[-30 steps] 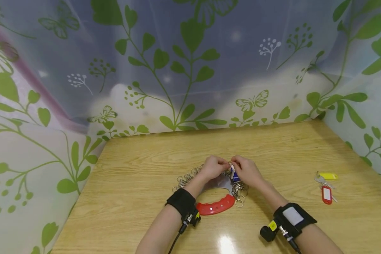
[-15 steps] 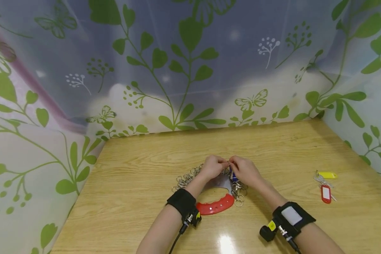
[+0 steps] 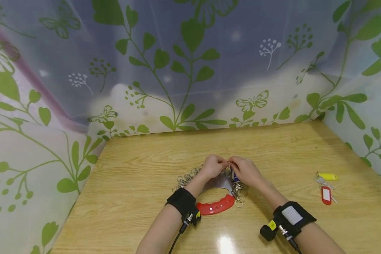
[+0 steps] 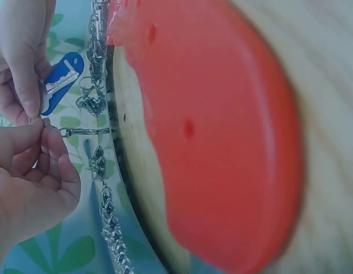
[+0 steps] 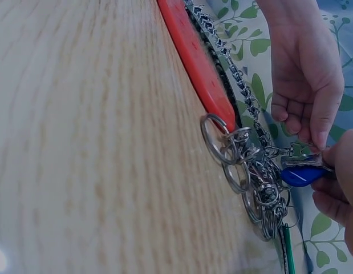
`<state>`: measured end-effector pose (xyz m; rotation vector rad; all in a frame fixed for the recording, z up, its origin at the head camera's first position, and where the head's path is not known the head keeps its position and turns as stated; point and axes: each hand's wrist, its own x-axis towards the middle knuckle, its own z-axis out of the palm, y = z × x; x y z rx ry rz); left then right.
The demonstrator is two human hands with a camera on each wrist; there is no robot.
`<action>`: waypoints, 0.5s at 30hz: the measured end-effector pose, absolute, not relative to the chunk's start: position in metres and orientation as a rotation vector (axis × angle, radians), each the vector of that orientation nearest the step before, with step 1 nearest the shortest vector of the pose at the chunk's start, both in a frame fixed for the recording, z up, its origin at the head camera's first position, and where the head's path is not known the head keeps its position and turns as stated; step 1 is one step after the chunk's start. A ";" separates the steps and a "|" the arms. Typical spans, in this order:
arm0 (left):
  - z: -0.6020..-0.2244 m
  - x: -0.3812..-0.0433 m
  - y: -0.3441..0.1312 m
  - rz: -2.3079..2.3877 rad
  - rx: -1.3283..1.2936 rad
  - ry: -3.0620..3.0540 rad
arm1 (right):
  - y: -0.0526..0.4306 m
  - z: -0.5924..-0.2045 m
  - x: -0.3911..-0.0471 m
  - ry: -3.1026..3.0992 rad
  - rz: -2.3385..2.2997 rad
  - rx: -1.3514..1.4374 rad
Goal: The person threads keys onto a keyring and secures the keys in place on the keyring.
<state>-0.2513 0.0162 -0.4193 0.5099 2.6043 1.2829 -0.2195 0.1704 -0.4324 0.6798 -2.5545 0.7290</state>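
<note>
A key ring holder with a red handle (image 3: 216, 206) lies on the table, its curved metal edge hung with several small clasps and split rings (image 5: 267, 188). At its far side my left hand (image 3: 213, 167) pinches the end of one clasp (image 4: 85, 132) between thumb and fingers. Right against it, my right hand (image 3: 247, 171) pinches a small ring at the same spot. A key (image 4: 59, 85) and a blue key tag (image 5: 301, 176) hang under the right fingers. Fingertips hide most of the small ring; whether it is joined to the clasp I cannot tell.
To the right on the wooden table (image 3: 139, 197) lie keys (image 3: 324, 181) with a yellow tag (image 3: 328, 176) and a red tag (image 3: 326, 195). A leaf-patterned cloth (image 3: 190, 88) rises behind the table and along both sides.
The blue tag has turned and slipped further behind the right hand's fingers. The right fingertips have shifted slightly left toward the left hand; the holder stays in place.
</note>
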 end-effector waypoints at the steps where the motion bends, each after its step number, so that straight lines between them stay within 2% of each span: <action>1: -0.419 -0.251 0.016 1.275 0.509 2.608 | 0.171 -0.432 -0.219 -2.547 0.726 0.690; 6: -0.416 -0.249 0.015 1.267 0.489 2.613 | 0.172 -0.431 -0.219 -2.548 0.724 0.700; 15: -0.416 -0.253 0.013 1.294 0.542 2.615 | 0.178 -0.427 -0.223 -2.650 1.005 0.517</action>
